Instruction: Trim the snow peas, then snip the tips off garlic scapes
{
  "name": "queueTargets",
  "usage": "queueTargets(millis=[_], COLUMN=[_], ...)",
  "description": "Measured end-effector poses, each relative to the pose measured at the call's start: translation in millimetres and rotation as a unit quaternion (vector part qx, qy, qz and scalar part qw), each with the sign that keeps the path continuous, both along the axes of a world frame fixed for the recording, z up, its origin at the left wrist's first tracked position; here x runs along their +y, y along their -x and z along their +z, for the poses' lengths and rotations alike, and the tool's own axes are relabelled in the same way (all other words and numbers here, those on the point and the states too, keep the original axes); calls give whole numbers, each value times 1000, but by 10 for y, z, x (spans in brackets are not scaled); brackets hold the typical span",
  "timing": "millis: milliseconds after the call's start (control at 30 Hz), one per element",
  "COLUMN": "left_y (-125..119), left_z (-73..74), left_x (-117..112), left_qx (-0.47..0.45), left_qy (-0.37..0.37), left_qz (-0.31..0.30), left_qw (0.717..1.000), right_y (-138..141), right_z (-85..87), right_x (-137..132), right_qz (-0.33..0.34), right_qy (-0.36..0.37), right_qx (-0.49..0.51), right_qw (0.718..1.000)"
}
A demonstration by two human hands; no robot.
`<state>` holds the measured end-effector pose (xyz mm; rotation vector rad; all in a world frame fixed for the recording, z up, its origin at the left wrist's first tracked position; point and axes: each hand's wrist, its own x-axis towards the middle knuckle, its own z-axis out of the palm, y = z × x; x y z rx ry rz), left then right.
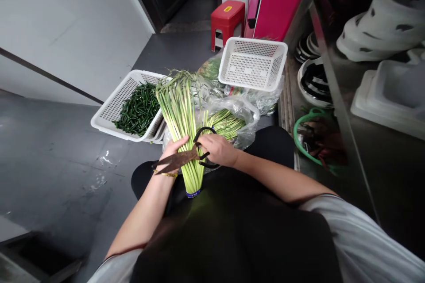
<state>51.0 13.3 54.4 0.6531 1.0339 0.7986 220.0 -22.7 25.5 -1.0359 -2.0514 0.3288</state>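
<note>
My left hand [173, 151] is wrapped round a tied bundle of pale green stalks [181, 115] that stands upright over my lap, a blue band at its base. My right hand [217, 149] grips the black handles of rusty scissors [181, 159]. The blades lie across the lower part of the bundle, pointing left, and look nearly closed. Just behind my hands, a clear plastic bag [232, 117] holds more stalks.
A white basket [109, 117] with cut dark green pieces sits on the floor at left. An empty white basket [253, 63] rests on bags behind. Beyond are a red stool [227, 20] and a pink appliance [277, 2]. A metal shelf with white dishes stands at right.
</note>
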Motion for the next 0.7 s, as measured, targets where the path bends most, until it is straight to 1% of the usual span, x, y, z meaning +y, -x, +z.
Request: queueTargets(millis=[100,200,300,367,433,500,567,633,700], left_y=[62,114,148,155,150,140,132,132,138], left_z=[-66,-129,-182,-200,-194,-167,-137,-123,-129], left_x=[18,37,53,60,60,55,45,34,25], left_qx=[-16,-13,-6,1,11,23,34,36,33], left_qy=[20,10,13,21,24,23,19,10,0], left_qz=[-3,5,14,21,27,30,31,40,52], left_qw=[1000,1000,1000,1000,999,999,999,999,998], right_y=[-86,-197,-285,-327,-367,-420,-483,-541,-567], right_z=[117,230,251,237,234,259,300,332,336], right_x=[-37,-160,-336,-439,-515,-575,-639,-711,-772], right_qz=[-8,14,38,35,3,-34,-46,-32,-17], right_qy=[96,199,260,281,280,261,261,291,322], right_qx=[45,73,90,78,38,-21,-93,-175,-261], right_qw=[994,977,961,956,959,965,960,940,910])
